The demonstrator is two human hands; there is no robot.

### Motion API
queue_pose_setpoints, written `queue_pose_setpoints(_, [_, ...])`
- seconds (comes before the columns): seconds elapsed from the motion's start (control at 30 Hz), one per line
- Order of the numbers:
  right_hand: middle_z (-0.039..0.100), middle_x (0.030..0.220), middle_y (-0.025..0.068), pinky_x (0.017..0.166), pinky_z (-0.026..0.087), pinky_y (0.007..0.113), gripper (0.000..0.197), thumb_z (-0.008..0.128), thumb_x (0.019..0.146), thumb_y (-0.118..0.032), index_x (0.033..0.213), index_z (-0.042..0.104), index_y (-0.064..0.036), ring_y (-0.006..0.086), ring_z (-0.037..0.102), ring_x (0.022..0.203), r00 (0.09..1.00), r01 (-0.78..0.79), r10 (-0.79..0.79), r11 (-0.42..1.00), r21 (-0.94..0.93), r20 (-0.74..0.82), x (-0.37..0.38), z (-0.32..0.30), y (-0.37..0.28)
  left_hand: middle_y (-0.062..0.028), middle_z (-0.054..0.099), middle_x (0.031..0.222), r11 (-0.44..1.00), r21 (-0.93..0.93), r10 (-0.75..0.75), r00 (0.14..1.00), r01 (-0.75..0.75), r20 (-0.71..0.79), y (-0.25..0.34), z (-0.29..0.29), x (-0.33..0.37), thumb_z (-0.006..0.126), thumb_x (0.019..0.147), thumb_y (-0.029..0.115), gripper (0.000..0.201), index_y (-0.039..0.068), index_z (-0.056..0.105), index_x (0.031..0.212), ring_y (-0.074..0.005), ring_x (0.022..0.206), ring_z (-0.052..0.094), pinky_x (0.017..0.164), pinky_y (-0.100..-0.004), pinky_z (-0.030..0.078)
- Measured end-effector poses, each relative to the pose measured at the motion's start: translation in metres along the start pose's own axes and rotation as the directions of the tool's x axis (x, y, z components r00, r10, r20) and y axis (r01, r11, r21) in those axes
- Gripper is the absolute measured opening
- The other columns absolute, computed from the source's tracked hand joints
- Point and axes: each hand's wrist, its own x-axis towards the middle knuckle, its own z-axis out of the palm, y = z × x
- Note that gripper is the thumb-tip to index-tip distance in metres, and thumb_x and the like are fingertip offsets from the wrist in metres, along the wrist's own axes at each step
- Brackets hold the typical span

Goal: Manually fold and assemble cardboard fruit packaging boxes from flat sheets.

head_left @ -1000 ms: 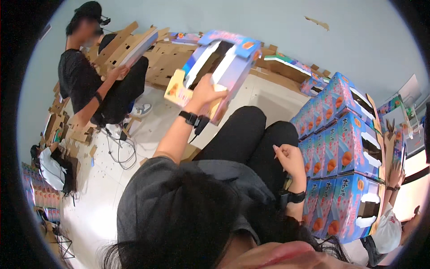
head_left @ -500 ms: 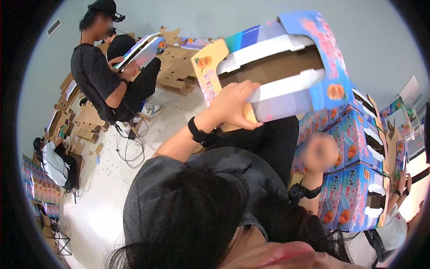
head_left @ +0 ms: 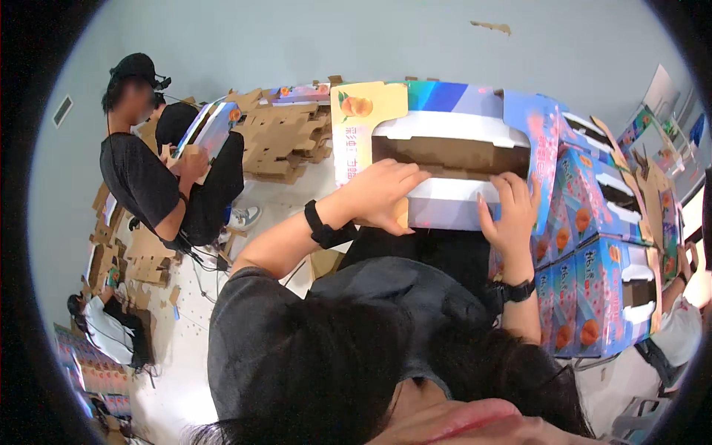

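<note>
A printed cardboard carton, blue and pink with a yellow end panel and peach pictures, sits before me above my lap. A wide opening in its top, edged with white flaps, shows the brown inside. My left hand grips its near left corner, fingers over the yellow panel and the near flap, thumb low on the near side. My right hand holds the near right part, fingertips curled over the white edge into the opening and thumb on the near side. Both wrists wear black bands.
On my right stand stacked finished cartons. Flat brown cardboard sheets lie on the floor ahead. To the left a seated co-worker handles another carton. Further people sit at the far left and far right.
The carton has come down and levelled from a tilted position. My right hand, formerly apart from it beside the stack, has moved onto its near right edge. My left hand keeps its grip.
</note>
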Motion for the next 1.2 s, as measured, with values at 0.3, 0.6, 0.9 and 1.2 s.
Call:
queue_pose_setpoints(0.3, [0.059, 0.094, 0.0055, 0.108, 0.017, 0.049, 0.036, 0.066, 0.081, -0.039, 0.1, 0.064, -0.0081, 0.0231, 0.054, 0.096, 0.994, -0.102, 0.096, 0.983, -0.154, -0.043, -0.017, 0.033, -0.007, -0.0144, 0.058, 0.096, 0.99, 0.083, -0.101, 0.988, 0.111, -0.114, 0.007, 0.011, 0.01, 0.074, 0.062, 0.062, 0.073, 0.003, 0.058, 0.101, -0.0332, 0.089, 0.058, 0.078, -0.0399, 0.044])
queue_pose_setpoints(0.6, [0.056, 0.086, 0.0022, 0.108, 0.016, 0.049, 0.032, 0.065, 0.081, -0.041, 0.093, 0.064, -0.0118, 0.0218, 0.054, 0.091, 0.986, -0.147, 0.129, 0.971, -0.188, -0.107, -0.029, 0.029, -0.011, -0.0115, 0.059, 0.087, 0.961, 0.094, -0.194, 0.874, 0.261, -0.446, 0.044, 0.044, 0.013, 0.07, 0.076, 0.045, 0.044, 0.003, 0.061, 0.088, -0.0291, 0.085, 0.057, 0.077, -0.0399, 0.042])
queue_pose_setpoints(0.9, [0.055, 0.083, 0.002, 0.109, 0.013, 0.049, 0.03, 0.064, 0.081, -0.042, 0.086, 0.061, -0.0125, 0.0215, 0.053, 0.087, 0.983, -0.156, 0.132, 0.966, -0.205, -0.125, -0.035, 0.029, -0.012, -0.0083, 0.061, 0.079, 0.944, 0.135, -0.207, 0.862, 0.299, -0.464, 0.038, 0.056, 0.014, 0.072, 0.076, 0.038, 0.033, 0.008, 0.061, 0.079, -0.0259, 0.075, 0.059, 0.07, -0.0373, 0.043])
queue_pose_setpoints(1.2, [0.055, 0.084, 0.0042, 0.106, 0.011, 0.054, 0.032, 0.063, 0.08, -0.044, 0.08, 0.058, -0.0126, 0.0241, 0.051, 0.091, 0.977, -0.197, 0.17, 0.951, -0.24, -0.128, -0.048, 0.024, -0.029, -0.0063, 0.06, 0.072, 0.899, 0.15, -0.286, 0.81, 0.412, -0.511, 0.06, 0.07, 0.003, 0.072, 0.076, 0.043, 0.036, 0.01, 0.058, 0.072, -0.0254, 0.069, 0.059, 0.065, -0.0375, 0.042])
